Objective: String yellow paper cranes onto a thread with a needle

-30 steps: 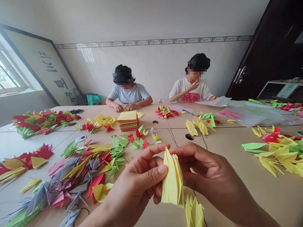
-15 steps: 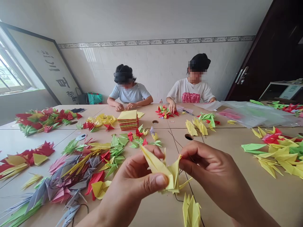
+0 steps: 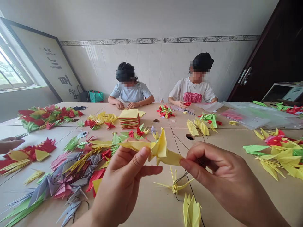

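A yellow folded paper crane [image 3: 159,148] is stretched between my two hands above the table. My left hand [image 3: 129,170] pinches its left end between thumb and fingers. At its right tip, my right hand [image 3: 208,170] pinches the paper with thumb and forefinger. Below them a yellow crane with thin points [image 3: 174,188] lies on the table, with a dark thread running by it. Nearer to me sits a bundle of yellow folded pieces [image 3: 191,212].
Colourful folded paper heaps [image 3: 78,160] cover the left, and a yellow-green pile [image 3: 281,154] lies right. A square paper stack [image 3: 129,119] stands mid-table. Two people sit opposite. Another person's hand [image 3: 10,145] is at the left edge. Plastic sheets [image 3: 255,115] lie back right.
The crane has turned and its wings are spread sideways between my hands. The yellow crane below is now uncovered. A hand has appeared at the left edge; the right-hand person has lifted a red piece.
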Motion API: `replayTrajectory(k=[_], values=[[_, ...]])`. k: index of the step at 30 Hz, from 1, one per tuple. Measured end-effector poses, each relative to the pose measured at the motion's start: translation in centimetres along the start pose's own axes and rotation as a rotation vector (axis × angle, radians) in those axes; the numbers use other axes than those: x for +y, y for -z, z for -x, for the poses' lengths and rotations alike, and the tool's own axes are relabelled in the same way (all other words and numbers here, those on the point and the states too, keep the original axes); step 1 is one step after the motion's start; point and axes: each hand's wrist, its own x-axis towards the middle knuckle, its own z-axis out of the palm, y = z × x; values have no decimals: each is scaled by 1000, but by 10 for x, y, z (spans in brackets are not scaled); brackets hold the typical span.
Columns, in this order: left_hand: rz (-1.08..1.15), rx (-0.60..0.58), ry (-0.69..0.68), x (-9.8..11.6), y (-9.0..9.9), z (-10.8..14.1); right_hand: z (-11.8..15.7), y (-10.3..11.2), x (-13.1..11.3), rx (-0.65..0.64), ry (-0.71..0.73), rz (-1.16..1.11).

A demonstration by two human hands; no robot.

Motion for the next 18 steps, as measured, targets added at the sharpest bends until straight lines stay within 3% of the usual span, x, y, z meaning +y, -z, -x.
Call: replayTrajectory(k=[4, 18], values=[[119, -10, 86, 3, -3, 2, -1, -2, -1, -11, 7, 20], [262, 42, 42, 1, -8, 5, -1, -11, 2, -29, -14, 67]])
